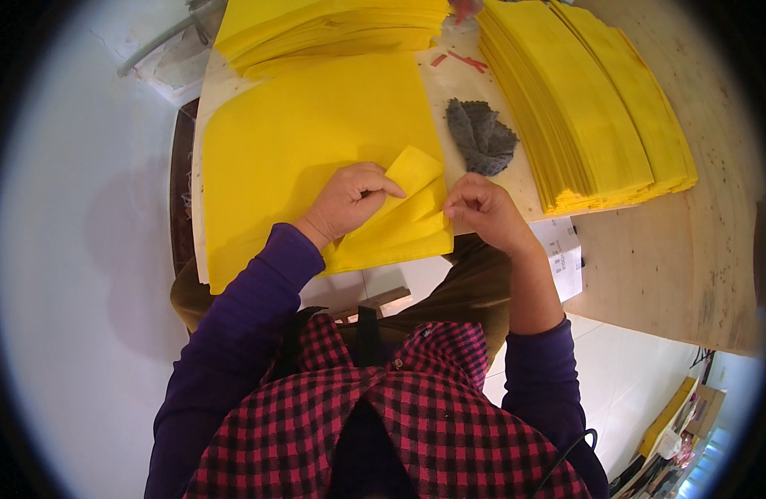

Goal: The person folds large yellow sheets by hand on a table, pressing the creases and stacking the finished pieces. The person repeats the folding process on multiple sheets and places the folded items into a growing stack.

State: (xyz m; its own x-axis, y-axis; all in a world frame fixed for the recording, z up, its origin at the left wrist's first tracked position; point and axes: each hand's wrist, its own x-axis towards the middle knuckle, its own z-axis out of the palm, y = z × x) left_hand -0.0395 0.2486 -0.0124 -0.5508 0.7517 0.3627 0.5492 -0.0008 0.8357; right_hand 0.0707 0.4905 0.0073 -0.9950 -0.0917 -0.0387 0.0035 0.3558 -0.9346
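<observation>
A wide yellow cloth lies flat before me, its near right part raised into folds. My left hand rests on it, thumb and index finger closed on the folded part. At the cloth's right edge is my right hand, its thumb and fingertips pinched together. Whether that pinch holds the edge itself or something thin, such as a thread, is too small to tell. Just beyond the right hand lies a crumpled dark grey cloth with a jagged edge.
A thick stack of yellow cloth stands at the far left, and long folded yellow stacks lie on the right of the wooden table. Red strips lie between them. Below the table edge is a white printed box.
</observation>
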